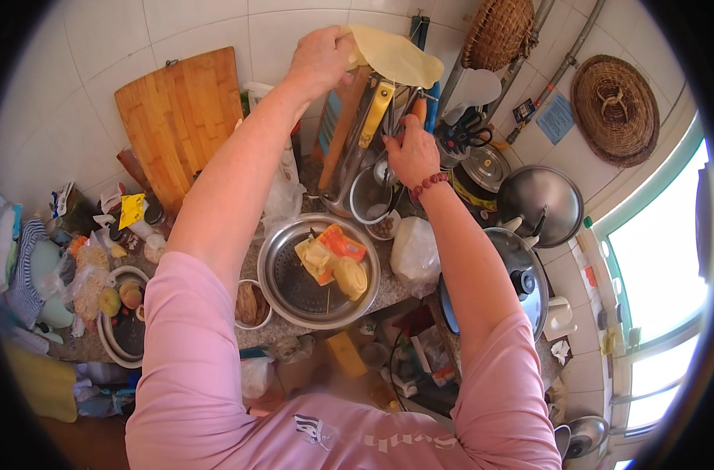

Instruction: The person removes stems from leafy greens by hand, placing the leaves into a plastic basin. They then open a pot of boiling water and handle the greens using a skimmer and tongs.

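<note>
My left hand (324, 59) pinches the edge of a thin pale-yellow sheet (401, 56), raised against the tiled wall over a cluster of hanging or standing kitchen tools. Lower and to the right, my right hand (414, 151) is among those tools, its fingers near an orange handle (419, 108); whether they grip anything is unclear. A yellow-handled utensil (377, 114) and a long brown wooden strip (344, 135) stand between my hands. Below them, a perforated steel basin (269, 294) on the counter holds an orange packet (342, 242) and pale-yellow folded pieces (351, 278).
A bamboo cutting board (181, 117) leans on the wall at left. Near the right forearm are a filled plastic bag (416, 252), a glass-lidded pot (509, 270) and a wok lid (540, 205). A small bowl (252, 304) and a fruit basin (107, 335) sit on the left.
</note>
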`<state>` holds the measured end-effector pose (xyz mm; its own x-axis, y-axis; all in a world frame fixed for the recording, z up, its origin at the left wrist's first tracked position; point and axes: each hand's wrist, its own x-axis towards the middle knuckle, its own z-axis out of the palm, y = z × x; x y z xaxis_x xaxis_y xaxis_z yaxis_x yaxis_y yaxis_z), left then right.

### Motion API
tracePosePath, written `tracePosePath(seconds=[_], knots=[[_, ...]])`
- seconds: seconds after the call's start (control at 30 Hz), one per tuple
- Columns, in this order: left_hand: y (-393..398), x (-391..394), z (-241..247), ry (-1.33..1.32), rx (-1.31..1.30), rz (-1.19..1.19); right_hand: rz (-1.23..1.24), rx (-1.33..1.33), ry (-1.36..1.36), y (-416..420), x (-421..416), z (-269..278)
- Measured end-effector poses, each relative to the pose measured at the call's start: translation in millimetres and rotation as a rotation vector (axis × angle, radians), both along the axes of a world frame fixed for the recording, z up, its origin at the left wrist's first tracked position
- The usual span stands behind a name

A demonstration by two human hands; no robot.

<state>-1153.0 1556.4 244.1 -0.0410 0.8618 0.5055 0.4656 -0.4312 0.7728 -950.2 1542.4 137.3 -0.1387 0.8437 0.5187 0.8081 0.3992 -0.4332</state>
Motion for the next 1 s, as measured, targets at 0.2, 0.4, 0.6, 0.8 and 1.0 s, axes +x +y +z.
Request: tracePosePath(seconds=[0.2, 0.4, 0.6, 0.8, 1.0], knots=[[1.9, -5.1, 0.7, -0.134, -0.054, -0.069, -0.017, -0.019, 0.036, 7.0, -0.8, 7.9], [4.7, -9.4, -7.6, -0.166, -0.061, -0.089, -0.009, 0.063, -0.011, 8.7, -1.9, 11.9], [-0.8, -7.6, -7.5, -0.171, -0.067, -0.094, 0.035, 0.107, 0.150, 5.5, -13.4, 9.5], [8.2, -10.6, -11.7, 0.000, 0.071, -0.066, 0.105, 0.263, 0.167, 7.3, -6.3, 36.6], [16.3, -9.6, -17.7, 0.082, 0.078, -0.002, 0.255, 0.191, 0.111, -4.8, -2.1, 69.1]])
